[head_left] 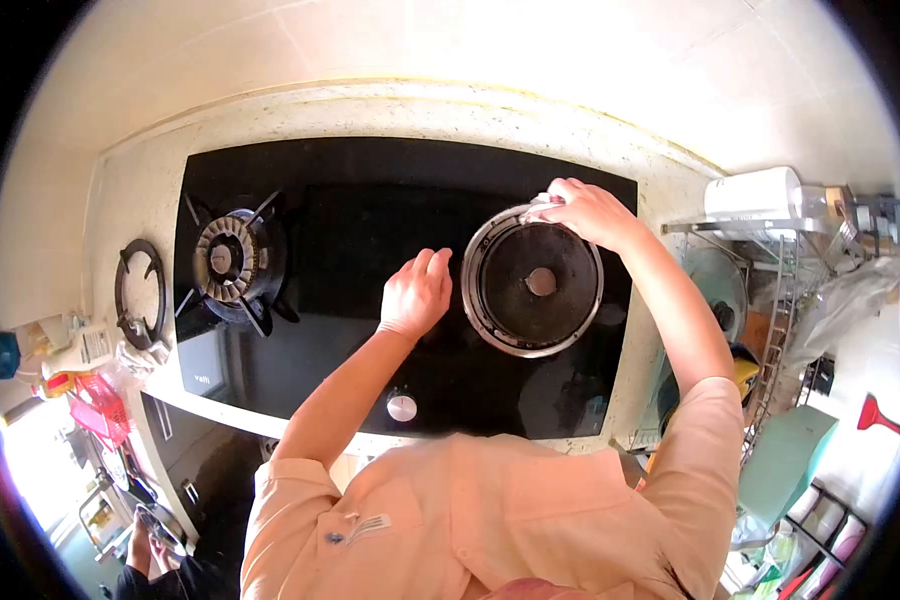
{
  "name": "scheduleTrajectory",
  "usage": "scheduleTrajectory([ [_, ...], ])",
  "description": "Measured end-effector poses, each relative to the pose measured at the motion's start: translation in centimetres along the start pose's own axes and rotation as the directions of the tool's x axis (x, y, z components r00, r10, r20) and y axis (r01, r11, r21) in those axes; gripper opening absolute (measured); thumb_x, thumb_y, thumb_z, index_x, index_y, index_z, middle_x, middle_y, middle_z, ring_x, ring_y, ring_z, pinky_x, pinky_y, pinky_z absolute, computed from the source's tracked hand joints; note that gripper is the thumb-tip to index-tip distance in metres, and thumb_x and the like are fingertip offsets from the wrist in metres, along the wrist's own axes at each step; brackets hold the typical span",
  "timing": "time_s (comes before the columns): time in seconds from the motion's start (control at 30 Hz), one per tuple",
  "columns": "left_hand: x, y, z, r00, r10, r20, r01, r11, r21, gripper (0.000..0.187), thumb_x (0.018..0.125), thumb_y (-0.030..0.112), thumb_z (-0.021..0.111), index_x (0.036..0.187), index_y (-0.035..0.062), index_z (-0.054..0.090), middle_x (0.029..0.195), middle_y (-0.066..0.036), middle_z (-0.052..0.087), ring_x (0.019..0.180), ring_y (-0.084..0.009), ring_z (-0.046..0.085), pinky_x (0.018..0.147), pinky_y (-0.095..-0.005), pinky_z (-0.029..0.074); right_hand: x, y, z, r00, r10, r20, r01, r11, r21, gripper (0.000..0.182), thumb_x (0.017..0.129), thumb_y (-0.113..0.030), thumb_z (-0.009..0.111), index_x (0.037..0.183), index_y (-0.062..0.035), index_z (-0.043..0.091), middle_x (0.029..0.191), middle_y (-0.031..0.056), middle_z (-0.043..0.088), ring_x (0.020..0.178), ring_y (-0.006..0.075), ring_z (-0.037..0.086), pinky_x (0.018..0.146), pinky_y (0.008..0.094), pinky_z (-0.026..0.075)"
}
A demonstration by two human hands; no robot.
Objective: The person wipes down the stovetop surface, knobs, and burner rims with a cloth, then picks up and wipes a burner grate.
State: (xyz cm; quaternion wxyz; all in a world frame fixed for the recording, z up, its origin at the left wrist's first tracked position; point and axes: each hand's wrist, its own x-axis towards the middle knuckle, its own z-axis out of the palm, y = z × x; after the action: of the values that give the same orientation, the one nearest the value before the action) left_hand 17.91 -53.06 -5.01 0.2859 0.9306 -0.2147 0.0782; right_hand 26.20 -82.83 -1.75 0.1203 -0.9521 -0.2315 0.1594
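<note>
My right hand (592,214) is closed on a crumpled pale cloth (542,208). It presses the cloth to the upper rim of the right burner's round metal ring (473,320). Within that ring lies a dark burner pan with a small round cap (541,282) at its centre. My left hand (417,293), fingers curled in and nothing visible in them, is over the black glass hob (370,190), just left of the ring. At the hob's front edge there is a silver knob (402,407).
The left burner (224,260) has its pan support on. A loose black ring support (123,290) lies on the counter, with a rag (142,357) near it. A wire rack (785,300) stands at the right. Another person's hands (148,545) show at bottom left.
</note>
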Motion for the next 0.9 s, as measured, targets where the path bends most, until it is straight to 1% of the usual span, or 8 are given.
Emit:
scheduleTrajectory([
  [0.13,0.1,-0.1,0.2,0.999,0.009,-0.031,-0.009,1.0,0.016,0.017,0.081,0.01,0.058,0.098,0.0096,0.056,0.078,-0.006,0.055,0.067,-0.0236,0.06,0.055,-0.0349,0.05,-8.0,0.9,2.4,0.988,0.067,-0.138,-0.086,0.986,-0.14,0.02,0.087,-0.02,0.057,0.106,-0.0154,0.059,0.087,0.0081,0.053,0.074,0.0262,0.06,0.065,0.0397,0.05],
  [0.27,-0.1,-0.2,0.3,0.998,0.027,-0.049,-0.027,1.0,0.003,0.019,0.081,0.01,0.058,0.099,0.0095,0.056,0.079,-0.006,0.056,0.067,-0.0243,0.06,0.056,-0.0348,0.05,-11.7,-3.6,5.5,0.873,0.355,-0.333,-0.396,0.916,-0.061,0.035,0.085,-0.008,0.052,0.118,-0.0146,0.054,0.086,0.0113,0.052,0.069,0.0328,0.059,0.059,0.0426,0.05],
  [0.5,-0.2,-0.3,0.4,0.997,0.04,-0.06,-0.039,0.999,0.012,0.019,0.08,0.01,0.057,0.1,0.0095,0.056,0.08,-0.006,0.057,0.068,-0.0247,0.061,0.057,-0.0353,0.051,-18.0,-11.4,9.3,0.794,0.557,-0.242,-0.56,0.826,0.067,0.01,0.086,-0.013,0.049,0.093,-0.0068,0.053,0.083,0.014,0.053,0.07,0.0363,0.059,0.06,0.0463,0.049],
  [0.73,-0.2,-0.7,0.6,0.998,0.021,-0.054,-0.028,0.992,-0.123,0.016,0.082,0.01,0.056,0.098,0.0082,0.058,0.083,-0.008,0.06,0.07,-0.0276,0.061,0.06,-0.0371,0.051,-13.6,-22.1,13.1,0.636,0.705,-0.312,-0.591,0.706,0.391,0.017,0.089,-0.016,0.049,0.08,-0.0023,0.051,0.075,0.0204,0.057,0.068,0.0417,0.057,0.06,0.0486,0.047],
  [0.8,-0.3,-1.2,-0.1,0.999,0.019,-0.033,-0.027,0.972,-0.234,0.015,0.081,0.01,0.057,0.096,0.0073,0.059,0.083,-0.009,0.061,0.07,-0.0281,0.061,0.06,-0.0365,0.05,-14.4,-20.9,14.4,0.591,0.755,-0.283,-0.489,0.615,0.619,0.022,0.091,-0.021,0.049,0.079,-0.0027,0.054,0.071,0.0172,0.058,0.06,0.0354,0.055,0.053,0.0409,0.043],
  [0.83,-0.2,-1.1,-0.8,0.994,-0.085,0.067,0.102,0.944,-0.313,0.013,0.083,0.008,0.058,0.094,0.0046,0.061,0.076,-0.009,0.061,0.063,-0.0219,0.06,0.058,-0.0312,0.048,-15.5,-19.3,16.4,0.573,0.819,-0.004,-0.308,0.22,0.926,0.02,0.093,-0.022,0.048,0.084,-0.0059,0.057,0.066,0.0043,0.056,0.05,0.0171,0.048,0.046,0.0273,0.035],
  [0.87,-0.5,-0.8,-1.3,0.981,-0.158,0.111,0.191,0.877,-0.441,0.012,0.083,0.008,0.058,0.094,0.0039,0.061,0.074,-0.007,0.06,0.062,-0.0188,0.058,0.058,-0.0295,0.047,-15.5,-21.2,10.3,0.605,0.719,0.342,-0.042,-0.4,0.915,0.016,0.093,-0.018,0.046,0.092,-0.008,0.058,0.071,-0.0045,0.052,0.051,0.0046,0.039,0.046,0.0195,0.028],
  [0.9,-1.0,-0.2,-1.7,0.96,-0.222,0.169,0.279,0.781,-0.559,0.012,0.084,0.007,0.058,0.095,0.0032,0.061,0.072,-0.006,0.06,0.061,-0.0156,0.056,0.057,-0.0278,0.046,-16.0,-21.1,10.4,0.658,0.659,0.365,0.075,-0.54,0.839,0.016,0.093,-0.018,0.045,0.095,-0.0076,0.057,0.074,-0.0044,0.053,0.051,0.0048,0.038,0.046,0.0198,0.029],
])
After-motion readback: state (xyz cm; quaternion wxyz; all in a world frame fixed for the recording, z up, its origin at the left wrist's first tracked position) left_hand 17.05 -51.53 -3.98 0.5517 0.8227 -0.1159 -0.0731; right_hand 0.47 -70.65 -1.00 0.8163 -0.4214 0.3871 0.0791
